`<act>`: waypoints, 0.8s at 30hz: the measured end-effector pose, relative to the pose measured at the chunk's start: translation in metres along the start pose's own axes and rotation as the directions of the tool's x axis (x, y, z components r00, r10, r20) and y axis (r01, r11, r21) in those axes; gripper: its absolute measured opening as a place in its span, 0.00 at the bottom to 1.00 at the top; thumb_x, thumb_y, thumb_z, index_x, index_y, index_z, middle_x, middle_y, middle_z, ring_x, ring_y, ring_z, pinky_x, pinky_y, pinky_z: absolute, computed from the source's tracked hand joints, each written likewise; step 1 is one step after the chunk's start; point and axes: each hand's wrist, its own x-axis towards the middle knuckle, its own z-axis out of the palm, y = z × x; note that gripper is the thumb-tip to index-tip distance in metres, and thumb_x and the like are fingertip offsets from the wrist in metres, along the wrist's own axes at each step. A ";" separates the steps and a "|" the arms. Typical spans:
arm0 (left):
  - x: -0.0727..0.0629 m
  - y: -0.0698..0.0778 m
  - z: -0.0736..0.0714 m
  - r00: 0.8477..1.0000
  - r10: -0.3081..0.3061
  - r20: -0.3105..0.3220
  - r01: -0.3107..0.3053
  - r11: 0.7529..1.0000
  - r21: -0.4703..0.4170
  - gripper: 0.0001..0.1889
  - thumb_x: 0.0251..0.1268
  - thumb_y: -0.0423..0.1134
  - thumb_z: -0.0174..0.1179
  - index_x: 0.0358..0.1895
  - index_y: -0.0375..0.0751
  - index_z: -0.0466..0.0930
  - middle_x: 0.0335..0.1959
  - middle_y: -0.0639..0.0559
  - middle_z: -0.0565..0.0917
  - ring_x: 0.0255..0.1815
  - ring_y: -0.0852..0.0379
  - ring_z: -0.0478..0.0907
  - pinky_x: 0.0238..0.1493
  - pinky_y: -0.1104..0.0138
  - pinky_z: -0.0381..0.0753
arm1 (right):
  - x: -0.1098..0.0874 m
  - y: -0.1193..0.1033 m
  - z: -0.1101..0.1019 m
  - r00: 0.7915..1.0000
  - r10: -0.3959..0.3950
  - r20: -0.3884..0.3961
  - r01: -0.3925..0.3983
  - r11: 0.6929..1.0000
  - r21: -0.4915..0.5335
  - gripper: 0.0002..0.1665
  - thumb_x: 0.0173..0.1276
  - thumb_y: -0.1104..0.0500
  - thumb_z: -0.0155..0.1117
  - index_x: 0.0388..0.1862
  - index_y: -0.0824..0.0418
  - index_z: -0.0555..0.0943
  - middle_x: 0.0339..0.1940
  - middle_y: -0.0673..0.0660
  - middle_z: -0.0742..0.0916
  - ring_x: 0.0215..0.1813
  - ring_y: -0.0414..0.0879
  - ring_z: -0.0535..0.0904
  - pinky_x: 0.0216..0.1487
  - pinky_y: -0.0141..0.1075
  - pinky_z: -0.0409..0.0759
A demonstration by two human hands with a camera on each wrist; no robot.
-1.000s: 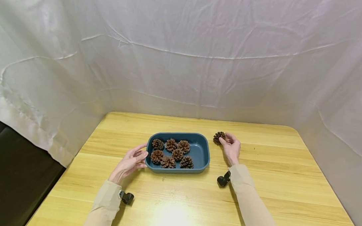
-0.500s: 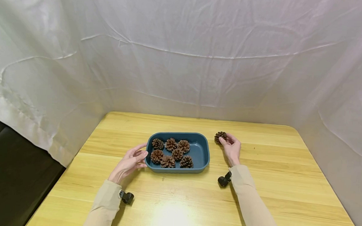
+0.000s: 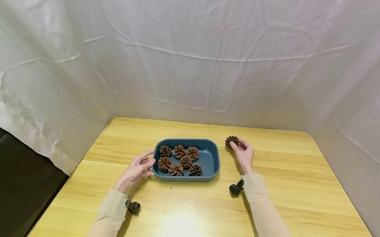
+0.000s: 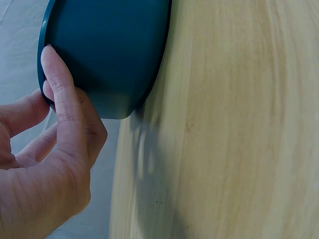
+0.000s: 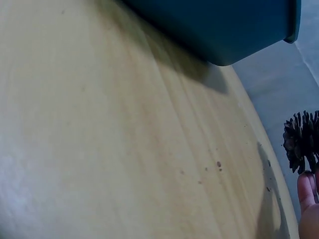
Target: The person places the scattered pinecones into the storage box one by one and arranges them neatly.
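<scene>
A dark blue rectangular container [image 3: 211, 160] stands on the table with several brown pine cones [image 3: 176, 169] inside, mostly in its left and middle part. My left hand [image 3: 137, 171] grips its left end; in the left wrist view the thumb [image 4: 62, 82] lies over the rim, with curled fingers against the outside wall. To the right of the container, my right hand [image 3: 244, 155] pinches one pine cone [image 3: 231, 142] between thumb and fingers. The right wrist view catches this pine cone [image 5: 301, 139] only at its edge, above the fingertips, and most of the hand is cut off.
The light wooden table [image 3: 288, 177] extends on all sides of the container. Pale cloth [image 3: 204, 80] hangs behind and at both sides. A dark surface [image 3: 15, 182] lies beyond the left edge. Small dark specks [image 5: 219, 165] dot the tabletop.
My right hand has shifted slightly right and up, with the pine cone in it turning a little. The left hand, the container and the pine cones inside stay where they were.
</scene>
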 end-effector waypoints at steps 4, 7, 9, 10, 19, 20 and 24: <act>0.000 0.000 0.000 1.000 -0.001 -0.003 0.001 1.000 -0.002 0.33 0.78 0.33 0.51 0.80 0.35 0.48 0.41 0.57 0.79 0.30 0.66 0.80 0.35 0.74 0.88 | -0.001 -0.003 -0.001 1.000 0.000 0.007 0.000 1.000 0.010 0.33 0.68 0.54 0.71 0.67 0.66 0.76 0.60 0.65 0.80 0.48 0.38 0.74 0.44 0.13 0.73; -0.001 0.001 0.000 1.000 0.001 -0.001 -0.001 1.000 -0.002 0.33 0.78 0.33 0.51 0.80 0.35 0.48 0.41 0.57 0.79 0.30 0.66 0.80 0.35 0.74 0.88 | -0.002 -0.006 -0.002 1.000 -0.008 0.007 0.007 1.000 0.021 0.33 0.67 0.54 0.72 0.67 0.67 0.76 0.61 0.66 0.80 0.48 0.39 0.74 0.45 0.13 0.73; -0.001 0.001 0.000 1.000 0.003 0.001 -0.003 1.000 -0.003 0.33 0.78 0.33 0.51 0.80 0.35 0.48 0.41 0.57 0.79 0.31 0.65 0.80 0.35 0.74 0.88 | -0.002 -0.008 -0.002 1.000 -0.016 0.007 0.016 0.999 0.037 0.33 0.67 0.55 0.72 0.67 0.67 0.76 0.60 0.67 0.81 0.48 0.39 0.75 0.46 0.14 0.74; -0.001 0.001 0.000 1.000 0.003 0.002 -0.003 1.000 -0.003 0.33 0.78 0.33 0.51 0.80 0.35 0.48 0.41 0.57 0.79 0.31 0.65 0.80 0.35 0.74 0.88 | -0.003 -0.010 -0.002 1.000 -0.023 0.010 0.022 0.999 0.044 0.33 0.66 0.55 0.72 0.66 0.68 0.76 0.61 0.68 0.80 0.48 0.39 0.75 0.46 0.13 0.74; -0.002 0.002 0.000 1.000 0.000 -0.006 0.000 1.000 -0.005 0.34 0.78 0.32 0.52 0.80 0.35 0.48 0.41 0.57 0.79 0.30 0.65 0.80 0.35 0.74 0.88 | -0.007 -0.025 -0.002 0.996 -0.071 0.046 0.067 0.993 0.093 0.30 0.67 0.58 0.72 0.64 0.70 0.77 0.60 0.69 0.80 0.45 0.33 0.76 0.48 0.14 0.76; -0.001 0.002 0.001 1.000 -0.001 -0.005 0.001 1.000 -0.005 0.34 0.78 0.32 0.52 0.80 0.35 0.48 0.41 0.57 0.79 0.30 0.65 0.80 0.35 0.74 0.88 | -0.008 -0.026 -0.002 0.996 -0.074 0.050 0.069 0.993 0.096 0.30 0.66 0.58 0.72 0.64 0.70 0.77 0.60 0.69 0.80 0.45 0.33 0.76 0.48 0.14 0.76; -0.001 0.002 0.001 1.000 0.002 -0.003 -0.002 1.000 -0.004 0.34 0.78 0.32 0.51 0.80 0.35 0.48 0.41 0.56 0.79 0.30 0.65 0.80 0.35 0.74 0.88 | -0.007 -0.031 -0.003 0.995 -0.081 0.063 0.075 0.993 0.092 0.32 0.66 0.57 0.73 0.64 0.70 0.77 0.60 0.68 0.80 0.47 0.36 0.76 0.48 0.14 0.77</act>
